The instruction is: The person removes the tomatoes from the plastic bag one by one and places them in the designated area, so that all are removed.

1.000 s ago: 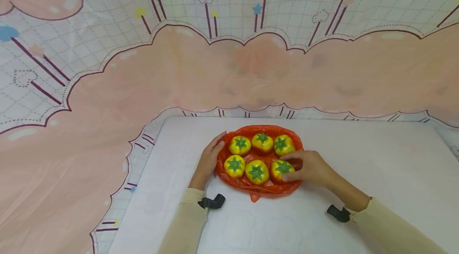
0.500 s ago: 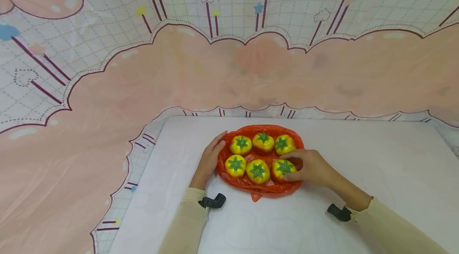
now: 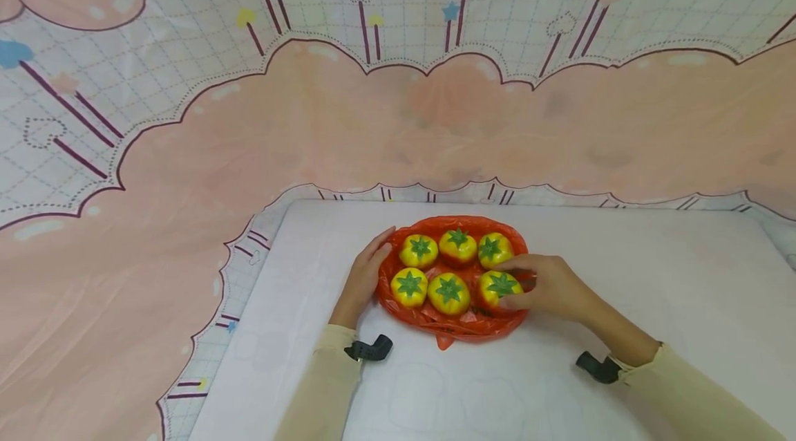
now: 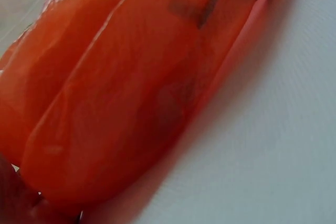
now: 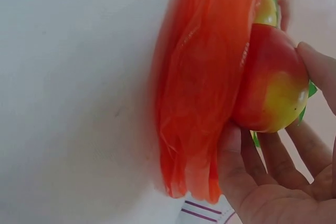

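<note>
A red plastic bag (image 3: 438,327) is spread into an oval on the white table, with several yellow-and-red toy tomatoes with green star-shaped tops, such as this toy tomato (image 3: 448,294), in two rows inside. My right hand (image 3: 556,287) pinches the front-right toy tomato (image 3: 499,285) between thumb and fingers. In the right wrist view, this held toy tomato (image 5: 275,80) bulges past the bag's rim. My left hand (image 3: 362,282) rests along the bag's left side, fingers fairly straight. The left wrist view is mostly filled by the bag's wall (image 4: 121,87).
The white table (image 3: 653,275) extends on both sides of the bag. Behind it hangs a backdrop (image 3: 398,130) printed with pink clouds and sticks. A dark wrist device (image 3: 370,348) is on the left wrist, another dark device (image 3: 598,367) on the right.
My right hand has moved a little to the right and away with the front-right toy tomato, widening its gap to the front-middle one. My left hand stays at the bag's left side.
</note>
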`<state>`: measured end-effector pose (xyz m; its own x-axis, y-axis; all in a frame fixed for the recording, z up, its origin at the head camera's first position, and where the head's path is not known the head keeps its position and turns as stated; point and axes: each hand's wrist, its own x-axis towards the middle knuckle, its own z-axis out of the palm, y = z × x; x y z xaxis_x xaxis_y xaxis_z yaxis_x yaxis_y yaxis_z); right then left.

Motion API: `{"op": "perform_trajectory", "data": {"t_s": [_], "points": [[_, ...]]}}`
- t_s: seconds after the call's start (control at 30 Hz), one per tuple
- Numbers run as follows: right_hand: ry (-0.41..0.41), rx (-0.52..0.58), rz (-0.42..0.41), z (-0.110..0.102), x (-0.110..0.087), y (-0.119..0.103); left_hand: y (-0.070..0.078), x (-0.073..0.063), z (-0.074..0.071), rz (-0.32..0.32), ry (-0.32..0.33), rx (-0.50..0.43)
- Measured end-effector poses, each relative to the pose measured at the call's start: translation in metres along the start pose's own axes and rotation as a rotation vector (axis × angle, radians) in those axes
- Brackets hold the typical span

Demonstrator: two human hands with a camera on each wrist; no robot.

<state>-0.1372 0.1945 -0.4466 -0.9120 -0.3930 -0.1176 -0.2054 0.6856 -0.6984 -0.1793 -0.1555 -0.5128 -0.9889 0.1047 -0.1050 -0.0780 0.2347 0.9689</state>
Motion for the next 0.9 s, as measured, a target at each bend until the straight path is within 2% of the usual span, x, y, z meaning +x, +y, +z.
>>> {"op": "perform_trajectory", "data": {"t_s": [0.3,0.9], "points": [[0.023,0.096,-0.026,-0.016,-0.009,0.004,0.0,-0.001,0.0,-0.009,-0.017,-0.031],[0.069,0.138,0.0,-0.03,-0.013,0.01,0.002,-0.001,0.0,-0.013,-0.004,-0.018]]}}
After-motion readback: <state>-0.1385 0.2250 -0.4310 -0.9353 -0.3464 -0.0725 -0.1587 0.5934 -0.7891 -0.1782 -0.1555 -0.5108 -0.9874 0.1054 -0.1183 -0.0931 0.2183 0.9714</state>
